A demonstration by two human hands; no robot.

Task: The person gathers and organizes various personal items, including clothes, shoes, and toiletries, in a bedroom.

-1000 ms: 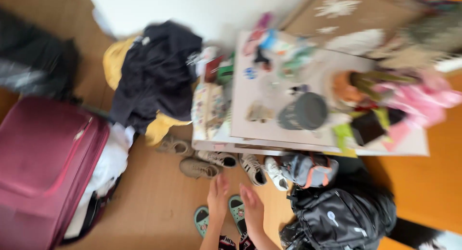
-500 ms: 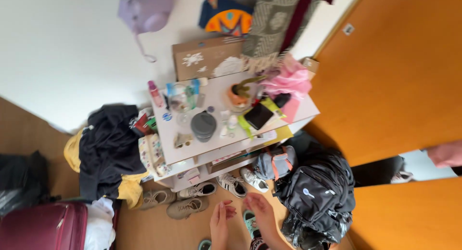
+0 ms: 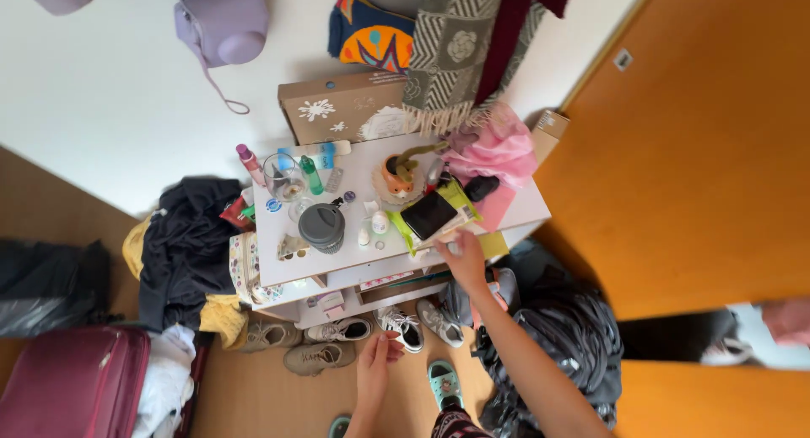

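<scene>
My right hand [image 3: 463, 256] reaches up to the front right edge of a low white table [image 3: 278, 256]. Its fingers lie on a flat white and yellow thing [image 3: 489, 246] under a black wallet-like case [image 3: 429, 214]; whether they grip it is unclear. My left hand [image 3: 372, 364] hangs low over the floor above a grey shoe [image 3: 319, 358], fingers straight and holding nothing. On the table stand a dark grey lidded cup [image 3: 321, 227], a glass [image 3: 283, 178], a green bottle [image 3: 311, 175] and an orange pot with a plant [image 3: 394, 173].
A black backpack [image 3: 574, 341] lies right of my arm. Several shoes [image 3: 405, 324] line the shelf's foot, and a green slipper [image 3: 444, 382] lies nearer. Dark clothes [image 3: 187, 240] and a maroon suitcase [image 3: 72, 379] are at the left. An orange door [image 3: 700, 168] stands to the right.
My right hand has risen from beside the left hand near the floor to the table's front edge. The view has tilted up a little; my left hand has stayed low.
</scene>
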